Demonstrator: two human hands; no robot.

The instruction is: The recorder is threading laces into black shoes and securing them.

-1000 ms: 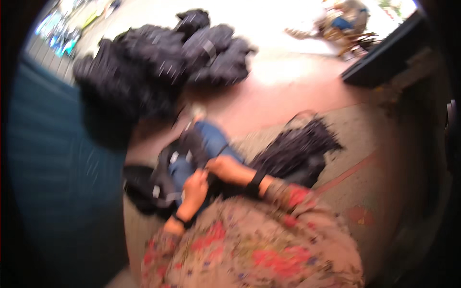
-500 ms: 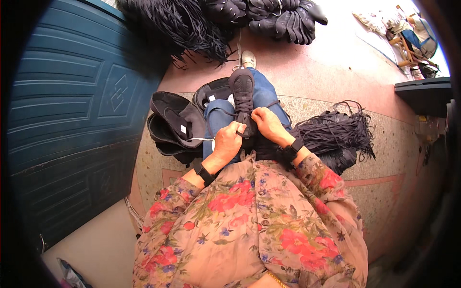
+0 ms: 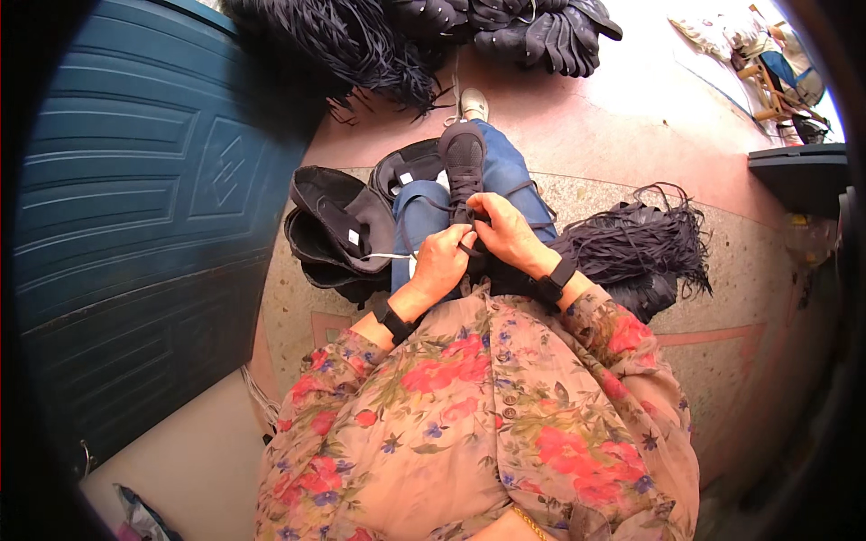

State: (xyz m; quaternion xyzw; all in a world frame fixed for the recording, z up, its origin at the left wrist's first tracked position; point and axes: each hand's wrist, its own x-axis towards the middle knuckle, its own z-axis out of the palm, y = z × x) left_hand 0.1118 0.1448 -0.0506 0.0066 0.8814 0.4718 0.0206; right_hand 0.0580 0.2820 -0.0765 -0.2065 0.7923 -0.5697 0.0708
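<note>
One black shoe [image 3: 464,155] rests over the denim-clad legs [image 3: 511,173], its toe pointing away from the wearer and its long axis running almost straight outward from the lap. Each grip is closed: left hand [image 3: 438,263] and right hand [image 3: 511,238] pinch the black lace [image 3: 466,187] near the ankle end, close together. Hollow, dark shoe uppers [image 3: 336,206] with white labels gape beside the left leg; a laced bundle [image 3: 636,242] lies right. What the crumpled bag [image 3: 141,516] at lower left contains, I cannot tell.
</note>
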